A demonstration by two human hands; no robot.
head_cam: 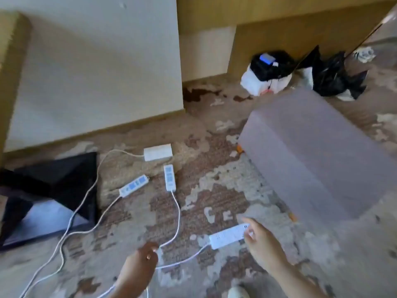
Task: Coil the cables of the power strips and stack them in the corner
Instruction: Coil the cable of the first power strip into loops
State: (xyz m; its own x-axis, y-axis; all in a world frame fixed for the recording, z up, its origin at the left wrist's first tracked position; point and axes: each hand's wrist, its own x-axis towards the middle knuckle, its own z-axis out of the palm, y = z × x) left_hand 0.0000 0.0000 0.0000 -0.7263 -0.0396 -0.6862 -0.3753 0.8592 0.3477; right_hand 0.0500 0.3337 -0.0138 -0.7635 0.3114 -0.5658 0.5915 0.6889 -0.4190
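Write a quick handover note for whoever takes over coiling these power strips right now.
Left hand pinches a white cable. Right hand has its fingers on the nearest power strip. Three more strips lie on the carpet: one upright in view, one slanted, one by the white panel. Every cable trails loose; none coiled, none stacked. All four remain to do.

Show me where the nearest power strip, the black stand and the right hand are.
Nearest power strip [228, 235]: head view, middle of its white body.
Black stand [64, 177]: head view, upper part of its dark surface.
Right hand [263, 244]: head view, back of the hand.
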